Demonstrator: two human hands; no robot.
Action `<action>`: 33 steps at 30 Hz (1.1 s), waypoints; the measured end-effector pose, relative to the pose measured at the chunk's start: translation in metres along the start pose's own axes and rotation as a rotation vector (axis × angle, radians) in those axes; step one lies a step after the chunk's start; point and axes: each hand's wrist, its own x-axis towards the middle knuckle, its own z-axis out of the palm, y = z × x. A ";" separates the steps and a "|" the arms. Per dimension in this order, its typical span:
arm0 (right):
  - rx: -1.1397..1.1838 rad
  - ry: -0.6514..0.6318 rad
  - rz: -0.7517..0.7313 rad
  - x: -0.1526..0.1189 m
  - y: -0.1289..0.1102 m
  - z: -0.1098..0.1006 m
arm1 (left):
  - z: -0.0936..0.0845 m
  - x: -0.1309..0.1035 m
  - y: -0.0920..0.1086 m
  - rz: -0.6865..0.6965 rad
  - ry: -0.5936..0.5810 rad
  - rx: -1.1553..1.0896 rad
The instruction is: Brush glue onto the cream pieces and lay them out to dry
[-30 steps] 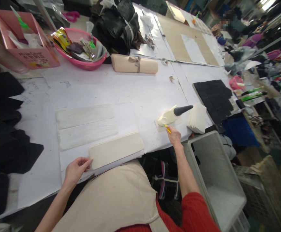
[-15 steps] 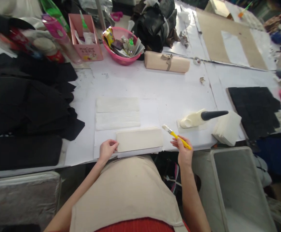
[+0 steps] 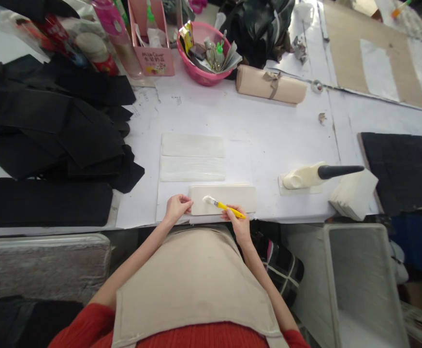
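A flat cream rectangular panel (image 3: 223,199) lies at the table's front edge, atop others like it. My left hand (image 3: 178,208) pinches its left end, fingers closed. In my right hand (image 3: 239,224) is a paintbrush (image 3: 228,209) with a yellow handle, held like a pen. White paste coats the bristles, which are over the panel's left half and seem to touch it. Behind the panel, two pale strips (image 3: 192,169) lie side by side on the white paper. To the right, a cream, paste-coated container (image 3: 301,178) with a black tapered end rests on a small sheet.
Black cut pieces (image 3: 58,125) are heaped on the left. A pink basket (image 3: 203,77), a pink box (image 3: 156,65) and a tied beige roll (image 3: 270,86) line the back. At right are stacked white pieces (image 3: 354,195) and a black stack (image 3: 397,169). A grey bin (image 3: 359,275) stands below.
My right hand has carried the paintbrush left, from beside the panel to over it. My left hand keeps to the panel's left end. The whole view has shifted.
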 end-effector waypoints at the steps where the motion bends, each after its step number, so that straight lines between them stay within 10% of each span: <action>1: -0.022 0.057 -0.016 0.000 0.001 -0.009 | 0.000 0.000 0.000 0.002 -0.004 -0.002; 7: -0.174 0.388 -0.191 -0.014 -0.015 -0.052 | -0.001 0.003 -0.006 0.076 -0.002 0.089; 15: -0.115 -0.073 -0.189 -0.007 -0.018 0.047 | 0.000 0.003 -0.008 0.070 0.004 0.087; 19: -0.106 -0.082 -0.161 0.006 -0.011 0.063 | 0.001 0.004 -0.009 0.026 0.005 0.025; 33: -0.287 0.642 -0.298 0.003 -0.003 -0.068 | 0.000 0.003 -0.006 0.022 -0.012 0.004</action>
